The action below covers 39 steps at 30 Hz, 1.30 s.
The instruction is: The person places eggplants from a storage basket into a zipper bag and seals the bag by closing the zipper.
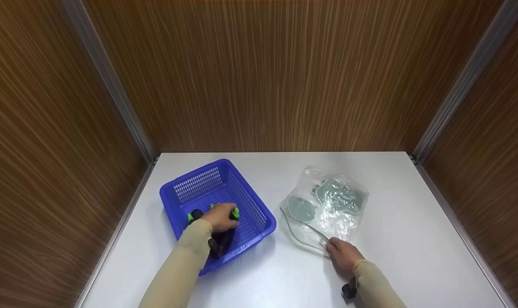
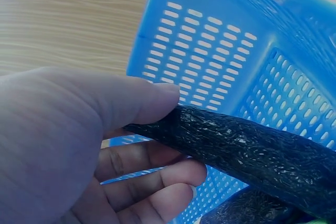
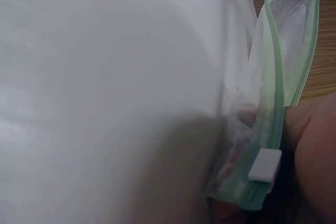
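Note:
My left hand (image 1: 219, 217) is inside the blue basket (image 1: 259, 194), gripping a long dark vegetable (image 2: 236, 145) between thumb and fingers. Its skin looks wrinkled and glossy; its exact kind is unclear. Other dark vegetables with bright green ends lie around it in the basket, partly hidden by the hand and sleeve. My right hand (image 1: 345, 255) pinches the rim of a clear zip bag (image 1: 310, 234) lying on the table, near its white slider (image 3: 265, 165). The bag's green-edged mouth gapes towards the basket, and pale green printed shapes show on its face.
The white table (image 1: 284, 282) is bounded by a wood-grain panel (image 1: 276, 77) at the back and similar panels on both sides. The basket stands left of the bag, with a strip of table between them.

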Each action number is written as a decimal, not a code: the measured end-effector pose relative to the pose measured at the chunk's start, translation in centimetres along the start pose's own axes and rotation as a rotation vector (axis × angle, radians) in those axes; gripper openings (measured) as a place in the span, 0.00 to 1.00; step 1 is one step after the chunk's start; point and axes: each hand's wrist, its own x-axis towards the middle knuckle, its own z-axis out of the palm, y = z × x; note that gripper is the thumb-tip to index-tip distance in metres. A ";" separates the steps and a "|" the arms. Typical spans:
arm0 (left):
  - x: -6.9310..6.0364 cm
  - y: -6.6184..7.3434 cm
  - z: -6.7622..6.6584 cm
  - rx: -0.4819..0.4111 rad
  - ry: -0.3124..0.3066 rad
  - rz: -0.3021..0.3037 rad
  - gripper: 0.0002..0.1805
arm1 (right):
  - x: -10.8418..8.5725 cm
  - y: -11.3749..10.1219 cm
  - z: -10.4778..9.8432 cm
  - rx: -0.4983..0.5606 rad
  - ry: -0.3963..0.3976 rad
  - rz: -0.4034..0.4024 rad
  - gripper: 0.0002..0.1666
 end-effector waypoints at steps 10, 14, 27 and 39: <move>-0.6 0.3 -0.1 -0.020 0.056 -0.003 0.10 | 0.1 0.7 0.4 0.031 -0.009 0.001 0.09; -0.8 0.5 -0.1 -0.034 0.077 -0.001 0.09 | -0.1 0.9 0.3 0.038 0.000 -0.026 0.09; -2.1 0.8 -0.3 -0.045 0.153 0.026 0.09 | -0.2 1.1 0.0 0.138 -0.013 -0.115 0.07; -2.8 1.3 -0.9 -0.044 0.219 0.029 0.11 | -0.1 0.3 -0.8 0.194 0.072 -0.179 0.06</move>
